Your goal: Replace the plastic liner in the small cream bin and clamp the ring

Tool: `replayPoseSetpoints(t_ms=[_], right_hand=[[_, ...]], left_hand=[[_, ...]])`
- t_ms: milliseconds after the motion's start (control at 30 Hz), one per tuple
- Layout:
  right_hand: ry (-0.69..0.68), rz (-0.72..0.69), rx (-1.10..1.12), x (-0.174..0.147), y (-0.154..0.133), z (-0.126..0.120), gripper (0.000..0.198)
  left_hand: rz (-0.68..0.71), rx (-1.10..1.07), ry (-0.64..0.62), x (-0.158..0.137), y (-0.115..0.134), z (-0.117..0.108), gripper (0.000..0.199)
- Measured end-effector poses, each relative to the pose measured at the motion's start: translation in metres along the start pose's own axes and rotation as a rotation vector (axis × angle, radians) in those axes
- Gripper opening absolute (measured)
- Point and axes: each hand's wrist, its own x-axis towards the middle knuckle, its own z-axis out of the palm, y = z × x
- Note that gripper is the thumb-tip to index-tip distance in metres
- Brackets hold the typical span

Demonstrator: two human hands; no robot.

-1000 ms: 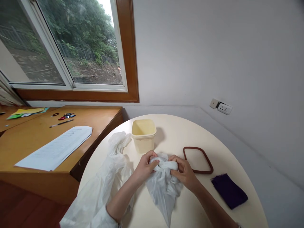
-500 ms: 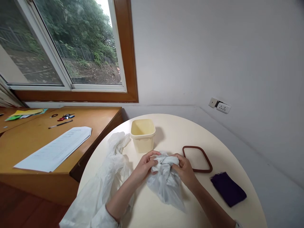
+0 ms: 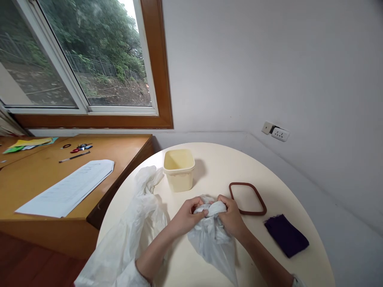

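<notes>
A whitish, translucent plastic bag (image 3: pixel 213 243) is bunched and twisted at its top, its lower part hanging toward me over the table. My left hand (image 3: pixel 189 215) is closed on the bunched top from the left, with the thumb pressed across it. From the right, my right hand (image 3: pixel 231 216) grips the same rolled part, fingers curled in. Just beyond the hands stands a cream plastic tub (image 3: pixel 178 175), open at the top. A second crumpled white plastic bag (image 3: pixel 131 227) lies along the left side of the table, next to my left forearm.
The round cream table (image 3: pixel 221 159) also carries a brown rounded frame (image 3: pixel 264 207) and a folded dark purple cloth (image 3: pixel 286 236) at the right. On the wooden desk (image 3: pixel 125 149) at left are papers (image 3: pixel 68 187), a pen (image 3: pixel 74 157) and scissors (image 3: pixel 78 150).
Both hands have closed more tightly on the bag's top and sit slightly lower. The bag's lower end now stretches nearer to me. The view has shifted slightly.
</notes>
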Motion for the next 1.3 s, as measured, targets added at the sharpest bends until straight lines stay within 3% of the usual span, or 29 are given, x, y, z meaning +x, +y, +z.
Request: replayPoseSetpoints(t_ms=[200, 333, 433, 633, 767, 833, 1067, 1300], right_hand=[[-0.197, -0.047, 0.045, -0.002, -0.011, -0.004, 0.016], [-0.268, -0.069, 0.069, -0.005, -0.016, -0.002, 0.018], [-0.277, -0.055, 0.11, -0.005, -0.015, -0.001, 0.016], [-0.18, 0.001, 0.143, -0.003, -0.007, -0.001, 0.007], [-0.117, 0.002, 0.096, -0.002, -0.001, -0.002, 0.013], [-0.064, 0.0, 0.073, -0.001, 0.0, -0.002, 0.018], [-0.053, -0.024, 0.067, -0.001, -0.003, -0.004, 0.02], [-0.236, -0.042, 0.16, -0.003, -0.005, -0.007, 0.029]], left_hand=[[0.012, -0.139, 0.398, 0.007, -0.016, -0.009, 0.03], [0.01, -0.291, 0.535, 0.007, -0.018, -0.012, 0.031], [0.004, -0.362, 0.492, 0.007, -0.014, -0.011, 0.035], [-0.062, -0.458, 0.175, 0.002, -0.001, -0.01, 0.03], [-0.099, -0.351, -0.024, -0.002, 0.003, -0.01, 0.031], [-0.099, -0.269, -0.063, -0.002, 0.001, -0.009, 0.024], [-0.044, -0.399, 0.284, 0.004, -0.007, -0.01, 0.026], [-0.017, -0.526, 0.442, 0.006, -0.009, -0.012, 0.022]])
